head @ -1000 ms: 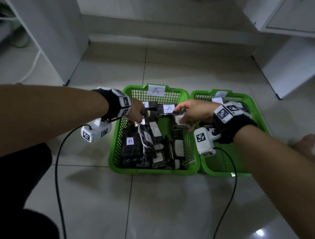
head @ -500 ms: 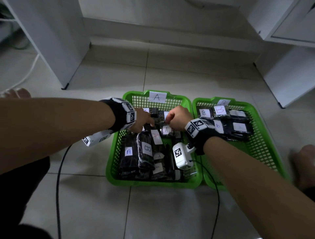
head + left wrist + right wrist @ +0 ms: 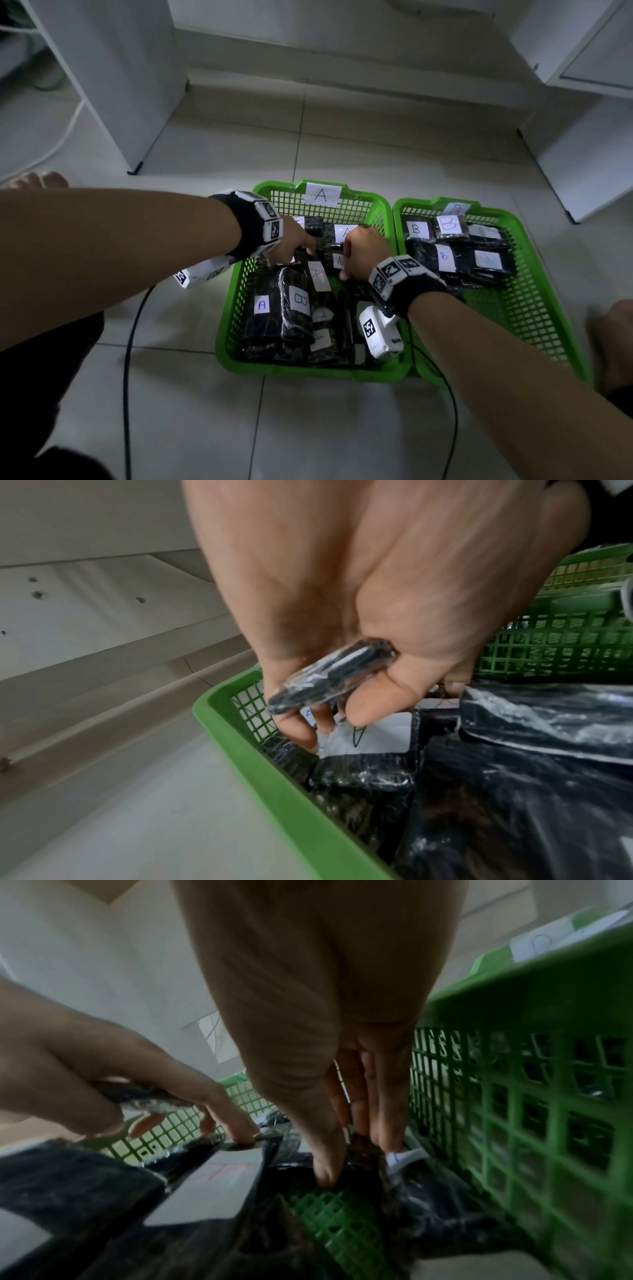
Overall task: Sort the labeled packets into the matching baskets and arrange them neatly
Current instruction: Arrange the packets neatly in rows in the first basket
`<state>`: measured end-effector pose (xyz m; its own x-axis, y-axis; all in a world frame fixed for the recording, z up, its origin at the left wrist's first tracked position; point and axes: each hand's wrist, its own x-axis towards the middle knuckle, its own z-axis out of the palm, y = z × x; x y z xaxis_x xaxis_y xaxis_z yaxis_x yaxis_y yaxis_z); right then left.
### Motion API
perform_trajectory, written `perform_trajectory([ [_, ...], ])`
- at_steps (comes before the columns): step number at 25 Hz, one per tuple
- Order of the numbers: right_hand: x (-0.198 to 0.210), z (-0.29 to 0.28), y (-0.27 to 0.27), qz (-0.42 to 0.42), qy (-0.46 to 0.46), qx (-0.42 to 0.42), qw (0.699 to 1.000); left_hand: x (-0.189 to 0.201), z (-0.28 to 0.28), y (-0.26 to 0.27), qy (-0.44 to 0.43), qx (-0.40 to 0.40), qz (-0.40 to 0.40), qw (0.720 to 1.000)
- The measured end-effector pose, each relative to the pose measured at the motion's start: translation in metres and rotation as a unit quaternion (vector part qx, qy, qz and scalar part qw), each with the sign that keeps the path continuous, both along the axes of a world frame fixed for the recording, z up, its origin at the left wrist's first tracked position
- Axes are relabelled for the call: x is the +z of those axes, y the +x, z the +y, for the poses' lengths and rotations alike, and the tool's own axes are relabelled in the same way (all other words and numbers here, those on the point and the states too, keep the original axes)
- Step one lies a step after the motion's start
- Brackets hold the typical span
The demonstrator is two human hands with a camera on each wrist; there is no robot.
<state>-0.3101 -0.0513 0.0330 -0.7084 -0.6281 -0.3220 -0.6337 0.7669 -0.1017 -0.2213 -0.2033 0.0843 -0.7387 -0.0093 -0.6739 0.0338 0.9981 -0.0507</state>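
Note:
Two green baskets stand side by side on the floor. Basket A (image 3: 308,371) on the left holds several black packets with white labels, mostly A, plus one packet marked B (image 3: 300,299). Basket B (image 3: 507,219) on the right holds B packets (image 3: 445,257) at its back. My left hand (image 3: 301,243) (image 3: 334,718) is at the back left of basket A and grips a black wrapped packet (image 3: 329,680) between thumb and fingers. My right hand (image 3: 356,253) (image 3: 356,1156) reaches down near basket A's right wall, thumb and fingers pinching a black packet (image 3: 363,1153).
White cabinets (image 3: 113,85) stand at the back left and at the back right (image 3: 582,154). Black cables (image 3: 128,342) run from both wrist cameras across the tiled floor. A foot (image 3: 34,180) shows at the left edge and another (image 3: 613,329) at the right.
My right hand moved left from the border between the baskets and went down among the packets in basket A. My left hand stayed at the back left of that basket.

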Motion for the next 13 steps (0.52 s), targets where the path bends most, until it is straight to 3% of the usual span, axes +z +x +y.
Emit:
perform_trajectory([
  [7,-0.0050,0.0056,0.0029,-0.020,-0.076,0.035,0.996,-0.0031,-0.0084,0.0002,0.040,0.016,0.003,0.999],
  [13,0.0029,0.0050,0.0084,0.003,-0.054,0.067,0.996,-0.0006,-0.0090,0.0035,0.046,0.018,0.017,0.999],
])
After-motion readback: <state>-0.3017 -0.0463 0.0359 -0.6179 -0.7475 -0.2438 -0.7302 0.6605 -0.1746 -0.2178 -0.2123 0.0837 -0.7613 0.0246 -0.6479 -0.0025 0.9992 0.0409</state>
